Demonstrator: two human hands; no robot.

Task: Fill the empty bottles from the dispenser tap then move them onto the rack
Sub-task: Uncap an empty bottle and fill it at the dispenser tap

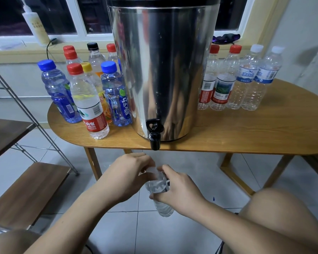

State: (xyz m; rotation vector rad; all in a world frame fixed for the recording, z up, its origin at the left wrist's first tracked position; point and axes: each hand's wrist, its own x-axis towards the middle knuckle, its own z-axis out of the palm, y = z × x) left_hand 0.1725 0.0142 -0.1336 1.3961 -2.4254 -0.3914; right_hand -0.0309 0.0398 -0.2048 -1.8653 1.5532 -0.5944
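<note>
A steel dispenser [163, 70] stands on the wooden table [246, 132], its black tap [154, 138] jutting over the front edge. Below the tap I hold a clear water bottle [161, 197] above the floor. My right hand [180, 189] grips the bottle's body. My left hand [130, 176] pinches its white cap [151, 170] at the neck. Several capped bottles [88, 99] stand left of the dispenser. Several clear bottles [237, 79] with red or white caps stand to its right.
A metal-framed rack [26, 189] with brown wooden shelves stands at the left. The floor is white tile. My bare knees show at the bottom left and right. A pump bottle [35, 24] and a dark cloth [226, 37] sit on the windowsill behind.
</note>
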